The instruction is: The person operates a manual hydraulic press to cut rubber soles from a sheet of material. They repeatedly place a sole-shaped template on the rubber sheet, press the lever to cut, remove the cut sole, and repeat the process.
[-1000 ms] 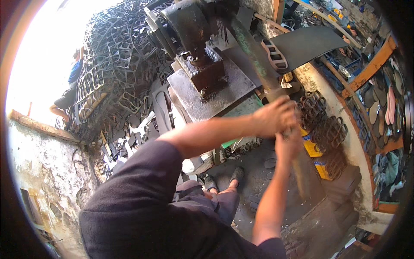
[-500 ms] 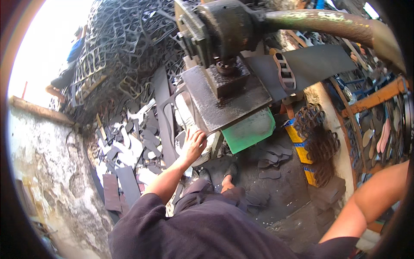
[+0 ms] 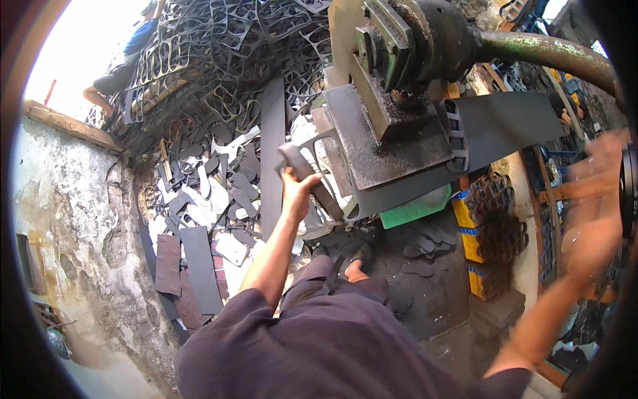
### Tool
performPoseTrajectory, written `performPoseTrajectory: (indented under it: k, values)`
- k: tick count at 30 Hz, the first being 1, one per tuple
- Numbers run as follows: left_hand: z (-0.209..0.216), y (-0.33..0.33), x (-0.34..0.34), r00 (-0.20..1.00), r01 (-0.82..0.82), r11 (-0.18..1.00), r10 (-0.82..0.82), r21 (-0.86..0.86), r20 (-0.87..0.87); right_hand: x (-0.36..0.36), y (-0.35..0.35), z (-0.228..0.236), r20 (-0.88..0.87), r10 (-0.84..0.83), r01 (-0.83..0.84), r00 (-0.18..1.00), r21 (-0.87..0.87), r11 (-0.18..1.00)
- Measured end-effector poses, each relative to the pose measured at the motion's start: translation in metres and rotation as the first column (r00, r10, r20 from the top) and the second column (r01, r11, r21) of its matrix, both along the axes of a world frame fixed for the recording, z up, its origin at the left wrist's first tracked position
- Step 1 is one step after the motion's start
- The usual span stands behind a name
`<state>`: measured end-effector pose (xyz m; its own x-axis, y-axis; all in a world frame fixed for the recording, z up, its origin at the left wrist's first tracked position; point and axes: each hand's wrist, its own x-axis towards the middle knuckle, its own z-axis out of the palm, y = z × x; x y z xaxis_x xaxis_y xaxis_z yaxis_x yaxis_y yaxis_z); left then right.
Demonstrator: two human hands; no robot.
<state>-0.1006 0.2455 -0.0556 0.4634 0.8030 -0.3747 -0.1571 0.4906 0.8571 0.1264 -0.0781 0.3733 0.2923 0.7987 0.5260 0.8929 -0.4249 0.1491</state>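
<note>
My left hand (image 3: 297, 193) is closed around a long, dark, sole-shaped piece (image 3: 311, 181) with a thick edge, tilted beside the press. Whether it is a cutting die or a cut sole is unclear. Next to it, a dark grey sheet (image 3: 405, 186) with cut-out openings at its left end runs under the heavy metal plate (image 3: 385, 143) of the press. On the sheet's right part, close against the plate, rests a sole-shaped cutting die (image 3: 456, 136) with crossbars. My right hand (image 3: 595, 199) is raised at the far right, its fingers smeared by motion.
A green board (image 3: 417, 207) sticks out below the sheet. Yellow-and-blue boxes (image 3: 470, 245) with dark strap-like pieces stand at right. Scraps (image 3: 212, 199) and loose soles (image 3: 425, 246) litter the floor. Left are a wall (image 3: 80, 213), a pile of cut-out sheets (image 3: 219, 53) and another person's arm (image 3: 98, 100).
My left hand has gone from the sheet's edge to gripping the dark piece. The sheet and barred die have shifted left toward the plate. My right hand has risen into view.
</note>
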Motion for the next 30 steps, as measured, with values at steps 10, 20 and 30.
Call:
performPoseTrajectory:
  k: [10, 20, 30]
  values:
    - [0.154, -0.141, 0.069, 0.960, 0.271, 0.942, -0.279, 0.200, 0.013, -0.133, 0.072, -0.328, -0.743, -0.105, 0.388, 0.661, 0.219, 0.895]
    - [-0.024, -0.137, 0.015, 0.663, 0.730, 0.267, -0.049, 0.629, -0.747, 0.251, -0.026, -0.398, -0.711, -0.443, 0.679, 0.546, 0.065, 0.731]
    - [-0.011, -0.123, 0.007, 0.578, 0.768, 0.360, -0.037, 0.529, -0.815, 0.214, 0.041, -0.401, -0.975, -0.088, 0.495, 0.204, 0.026, 0.868]
